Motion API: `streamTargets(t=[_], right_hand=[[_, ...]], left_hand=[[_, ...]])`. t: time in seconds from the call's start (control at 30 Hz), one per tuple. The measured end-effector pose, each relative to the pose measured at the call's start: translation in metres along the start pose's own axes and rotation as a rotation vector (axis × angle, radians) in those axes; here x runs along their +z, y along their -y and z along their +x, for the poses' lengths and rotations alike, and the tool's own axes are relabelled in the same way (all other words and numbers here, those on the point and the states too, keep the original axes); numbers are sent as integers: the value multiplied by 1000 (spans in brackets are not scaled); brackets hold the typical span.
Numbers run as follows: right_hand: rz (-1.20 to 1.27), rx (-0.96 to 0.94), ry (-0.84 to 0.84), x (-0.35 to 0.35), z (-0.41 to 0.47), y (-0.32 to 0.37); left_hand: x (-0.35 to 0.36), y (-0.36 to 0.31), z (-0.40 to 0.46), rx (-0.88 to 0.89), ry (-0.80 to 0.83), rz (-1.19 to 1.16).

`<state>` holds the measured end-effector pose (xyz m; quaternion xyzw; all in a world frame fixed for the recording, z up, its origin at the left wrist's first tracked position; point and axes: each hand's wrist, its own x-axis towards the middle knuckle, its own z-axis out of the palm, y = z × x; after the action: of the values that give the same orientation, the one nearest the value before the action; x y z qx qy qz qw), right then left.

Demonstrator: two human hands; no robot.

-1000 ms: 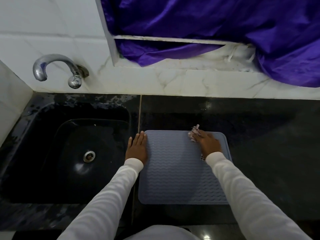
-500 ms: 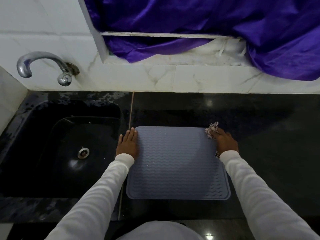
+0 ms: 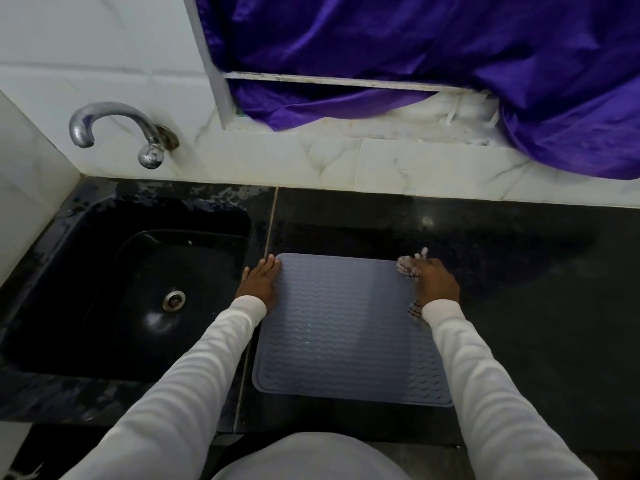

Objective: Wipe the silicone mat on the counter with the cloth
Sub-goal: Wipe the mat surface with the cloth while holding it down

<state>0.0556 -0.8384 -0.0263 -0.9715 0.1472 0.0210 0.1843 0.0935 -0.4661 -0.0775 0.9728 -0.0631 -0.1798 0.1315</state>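
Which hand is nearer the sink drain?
Left. The left hand rests flat on the mat's left edge, beside the sink; the drain lies further left. The right hand holds the cloth at the mat's far-right corner.

A black polished stone counter runs along a wall of white marble-look tiles, with a thin pale seam crossing it from the back edge toward the front. Set into the counter's left end is a black sink with a round metal drain; its rim near the back edge is wet and blotchy. A curved chrome tap projects from the wall above the sink. Purple shiny fabric drapes over a white-framed recess above the counter. A small light glints on the stone.
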Motion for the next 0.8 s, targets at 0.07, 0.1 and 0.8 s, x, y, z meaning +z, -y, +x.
streamTargets(t=[0.07, 0.1, 0.8], right_hand=[[94, -55, -88, 3, -3, 31], [162, -87, -103, 7, -5, 51], [-275, -527, 274, 120, -62, 195]], left_hand=[[-1, 0, -1, 2, 0, -7], [-1, 0, -1, 6, -6, -5], [0, 20, 0, 115, 34, 198]])
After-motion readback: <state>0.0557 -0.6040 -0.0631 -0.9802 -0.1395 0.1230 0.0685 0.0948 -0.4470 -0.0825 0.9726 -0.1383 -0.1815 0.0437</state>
